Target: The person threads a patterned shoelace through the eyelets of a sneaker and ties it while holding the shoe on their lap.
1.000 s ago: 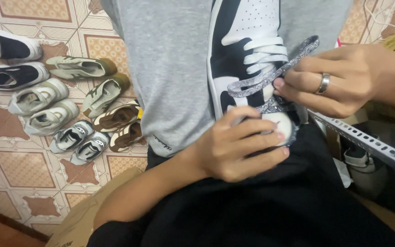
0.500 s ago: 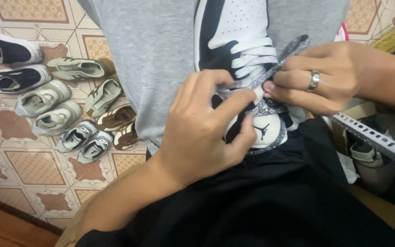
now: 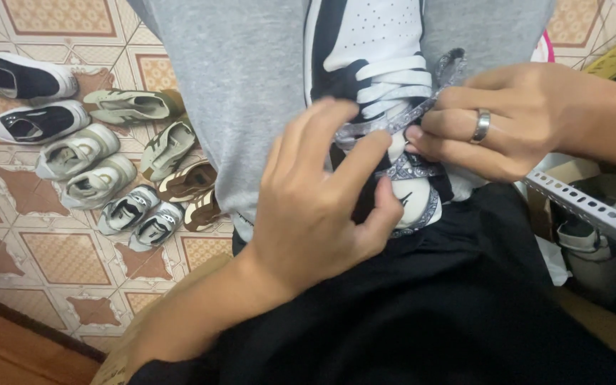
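A black-and-white high-top sneaker (image 3: 379,36) with white laces rests on my lap against grey trousers (image 3: 237,85). A grey patterned shoelace (image 3: 411,117) runs across its tongue. My right hand (image 3: 515,121), wearing a ring, pinches that lace at its right side. My left hand (image 3: 322,207) grips the sneaker's tongue with thumb below, and its forefinger touches the lace's left end. The tongue's lower part is hidden behind my left hand.
Several pairs of shoes and sandals (image 3: 101,150) lie in rows on the tiled floor (image 3: 51,249) at the left. A perforated metal bar (image 3: 593,210) juts in at the right above a box. A black garment (image 3: 429,306) covers my lap.
My left hand rose from cupping the tongue to reach the patterned lace, its fingers now spread. My right hand kept its pinch on the lace and shifted slightly.
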